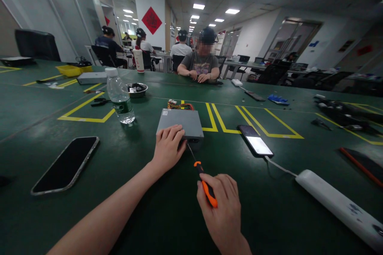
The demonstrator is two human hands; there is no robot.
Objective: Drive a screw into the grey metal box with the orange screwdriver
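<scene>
Your right hand is wrapped around the orange-and-black screwdriver. The grey power supply sits ahead of that grip, close to the tip. Your left hand lies over the power supply's near edge; whether it squeezes, I cannot tell.

Two grey rectangular boxes, one orange-and-black screwdriver, one clear plastic bottle, one round metal bowl, one yellow tray
</scene>
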